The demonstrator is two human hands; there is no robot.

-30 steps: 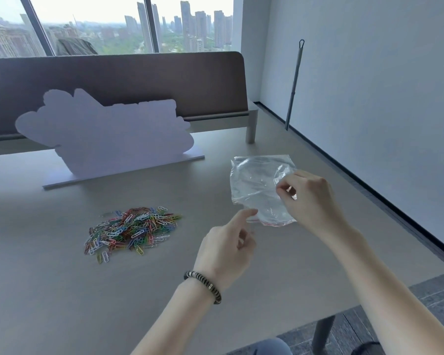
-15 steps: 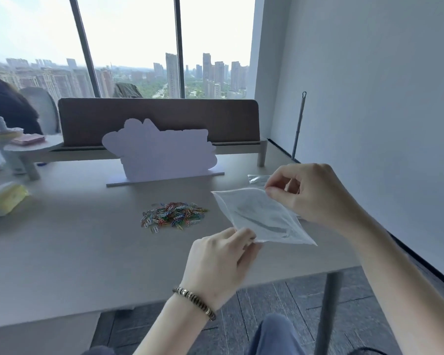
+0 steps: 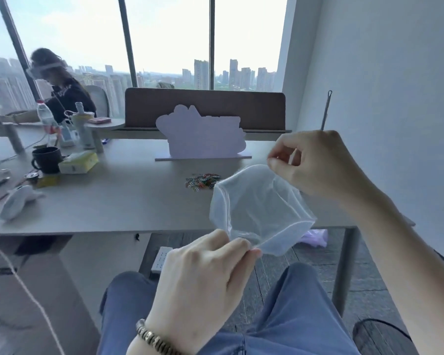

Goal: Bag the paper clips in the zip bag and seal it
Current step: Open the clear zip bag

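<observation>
A clear zip bag (image 3: 259,211) hangs in the air in front of the table's near edge, its mouth pulled wide and nothing inside. My left hand (image 3: 203,285) pinches the near rim of the mouth. The far rim is pinched by my right hand (image 3: 315,162), higher up. A small heap of coloured paper clips (image 3: 201,181) lies on the grey table (image 3: 113,201) just behind the bag's left side, apart from both hands.
A pale cut-out sign (image 3: 203,135) stands behind the clips. At the table's left are a black mug (image 3: 46,160), a yellow tissue pack (image 3: 78,162), bottles and a white object (image 3: 18,201). A person sits at the far left. The white wall is close on the right.
Both hands lifted the bag off the table and toward me, then pulled its mouth wide. The camera tilted up and back, so the clips look farther away.
</observation>
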